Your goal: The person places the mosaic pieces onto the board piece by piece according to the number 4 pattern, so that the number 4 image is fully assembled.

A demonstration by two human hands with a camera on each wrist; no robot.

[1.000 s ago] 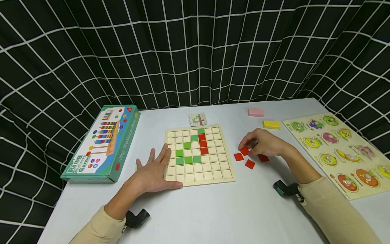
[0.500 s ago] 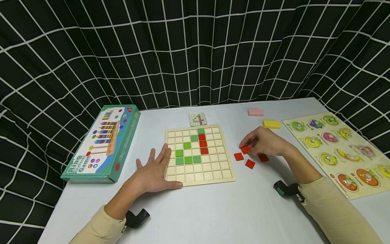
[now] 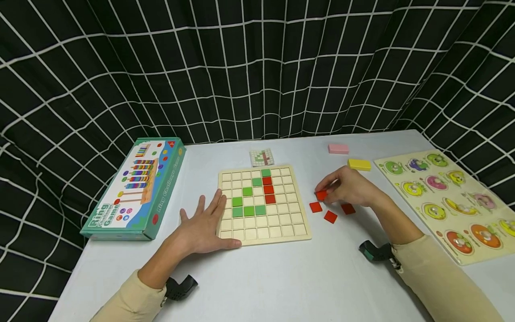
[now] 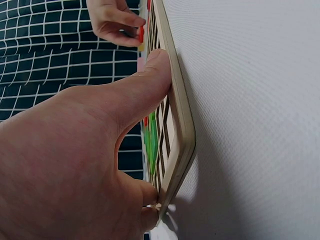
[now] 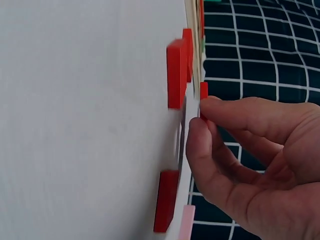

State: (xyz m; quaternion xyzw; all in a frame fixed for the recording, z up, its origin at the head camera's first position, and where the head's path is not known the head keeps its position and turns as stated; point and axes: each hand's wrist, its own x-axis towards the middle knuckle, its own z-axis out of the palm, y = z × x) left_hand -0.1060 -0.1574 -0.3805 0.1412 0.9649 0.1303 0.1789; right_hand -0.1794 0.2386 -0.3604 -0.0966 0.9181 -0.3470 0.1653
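Observation:
Pinched between the thumb and fingers of my right hand [image 3: 352, 187] is a red square tile [image 3: 321, 195], just off the table right of the board; the right wrist view shows the same tile [image 5: 204, 90] edge-on. Three loose red tiles lie around that hand: one on the left [image 3: 315, 207], one in front [image 3: 331, 217] and one beneath the palm [image 3: 348, 208]. My left hand [image 3: 201, 229] is spread with straight fingers at the near left corner of the wooden grid board [image 3: 277, 221]. Its thumb [image 4: 159, 67] rests on the near rim. Several green tiles and three red ones fill cells of the board.
A small pattern card [image 3: 261, 158] lies behind the board. Pink [image 3: 338, 149] and yellow [image 3: 359, 165] blocks sit at the back right. The fruit puzzle board [image 3: 446, 201] covers the right side, a ring game box [image 3: 134, 190] the left. A black gridded curtain [image 3: 257, 67] encloses the table.
My right hand has lifted the pinched red tile slightly and shifted it a little toward the board. My left hand stays in place on the board's corner.

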